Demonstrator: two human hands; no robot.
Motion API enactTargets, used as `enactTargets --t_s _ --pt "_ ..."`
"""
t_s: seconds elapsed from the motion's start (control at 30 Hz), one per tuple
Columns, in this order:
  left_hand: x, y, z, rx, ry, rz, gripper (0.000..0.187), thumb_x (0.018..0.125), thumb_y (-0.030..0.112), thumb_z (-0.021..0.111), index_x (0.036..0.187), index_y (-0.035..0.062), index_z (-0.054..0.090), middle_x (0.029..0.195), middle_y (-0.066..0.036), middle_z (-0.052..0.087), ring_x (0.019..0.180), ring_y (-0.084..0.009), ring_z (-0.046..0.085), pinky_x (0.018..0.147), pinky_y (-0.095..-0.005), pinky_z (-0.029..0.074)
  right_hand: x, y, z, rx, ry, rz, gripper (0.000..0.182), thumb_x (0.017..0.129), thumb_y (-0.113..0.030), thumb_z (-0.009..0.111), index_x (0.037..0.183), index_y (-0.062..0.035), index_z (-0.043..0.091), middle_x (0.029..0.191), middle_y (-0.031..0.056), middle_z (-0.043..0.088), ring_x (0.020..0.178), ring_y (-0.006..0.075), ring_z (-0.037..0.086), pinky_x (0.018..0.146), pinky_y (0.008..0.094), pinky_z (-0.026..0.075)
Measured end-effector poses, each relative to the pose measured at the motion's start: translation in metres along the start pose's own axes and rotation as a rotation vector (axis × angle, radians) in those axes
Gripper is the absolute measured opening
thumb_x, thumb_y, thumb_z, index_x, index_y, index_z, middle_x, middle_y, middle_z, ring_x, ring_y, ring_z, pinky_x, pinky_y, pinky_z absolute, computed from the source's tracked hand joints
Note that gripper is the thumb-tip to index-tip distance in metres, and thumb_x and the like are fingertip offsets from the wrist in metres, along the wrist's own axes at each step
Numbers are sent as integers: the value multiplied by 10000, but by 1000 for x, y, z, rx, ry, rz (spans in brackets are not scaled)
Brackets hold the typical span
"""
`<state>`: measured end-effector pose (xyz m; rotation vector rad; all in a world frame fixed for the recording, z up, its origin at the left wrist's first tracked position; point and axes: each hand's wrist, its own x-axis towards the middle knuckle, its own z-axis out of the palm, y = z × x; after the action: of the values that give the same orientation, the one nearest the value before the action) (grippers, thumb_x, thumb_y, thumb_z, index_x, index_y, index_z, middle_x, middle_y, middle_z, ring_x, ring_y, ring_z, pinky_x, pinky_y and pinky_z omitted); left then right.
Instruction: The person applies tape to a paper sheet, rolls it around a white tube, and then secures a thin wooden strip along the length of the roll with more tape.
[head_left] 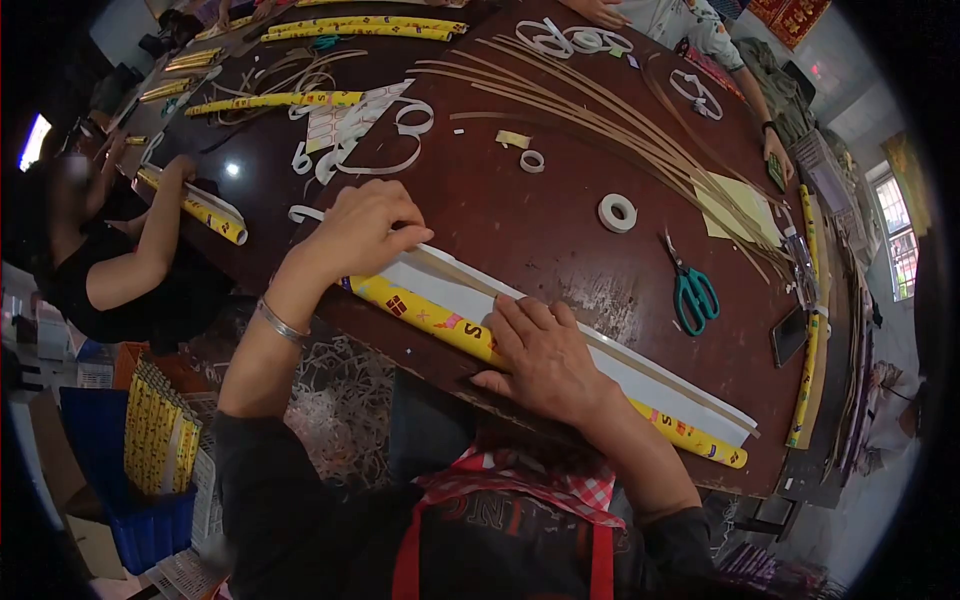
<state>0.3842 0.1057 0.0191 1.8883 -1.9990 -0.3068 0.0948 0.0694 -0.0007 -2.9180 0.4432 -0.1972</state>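
Note:
A yellow printed roll of wrapping paper [425,312] lies along the table's near edge, its white inner side [640,375] partly unrolled. A thin brown strip [690,385] runs lengthwise on the white side. My left hand [365,230] is at the roll's left end, fingers curled and thumb near the strip's end; what it pinches is hidden. My right hand [545,355] lies over the middle of the roll, fingertips on the strip and thumb on the near side. A white strip end [305,213] shows beside my left hand.
Teal-handled scissors [694,298], a white tape roll [617,213], a smaller roll [532,161] and a phone [789,336] lie on the table. Long brown strips [600,120] spread across it. A co-worker [130,240] handles another roll at left; another person's hand [776,150] is at upper right.

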Motion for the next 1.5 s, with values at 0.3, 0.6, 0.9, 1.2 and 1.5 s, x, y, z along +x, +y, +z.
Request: enactTargets --t_s 0.3,0.6,0.9,1.2,1.5 --pt "1 12 13 25 -135 22 208 838 306 688 848 99 706 932 -48 611 977 -254 554 849 -400 392 0 0 1 -18 52 -26 640 831 -514 650 1164 26 563 1266 186 567 1142 310 522 919 437 399" --pt "-7 -11 11 93 -57 -16 164 830 255 689 811 93 680 923 -47 607 969 -262 561 833 -407 399 0 0 0 -13 -22 13 685 824 -529 650 1231 13 545 1325 186 548 1198 318 499 967 444 379" --pt "-16 -26 2 85 60 -21 159 827 214 686 781 69 640 797 -76 612 831 -285 607 730 -415 455 0 0 0 1 -31 11 679 828 -534 642 1232 3 542 1323 188 545 1195 324 496 964 452 380" --pt "-28 -47 -10 101 109 -118 167 845 206 670 816 46 633 791 -104 628 788 -313 625 691 -410 479 0 0 0 -6 -10 1 657 825 -527 649 1211 -4 546 1312 188 550 1177 325 508 954 447 385" --pt "-39 -92 -13 161 251 -291 195 845 226 683 815 37 650 859 -104 633 870 -317 622 734 -419 489 -1 0 1 -6 52 -33 625 836 -499 652 1171 18 547 1264 188 557 1141 318 516 930 441 398"
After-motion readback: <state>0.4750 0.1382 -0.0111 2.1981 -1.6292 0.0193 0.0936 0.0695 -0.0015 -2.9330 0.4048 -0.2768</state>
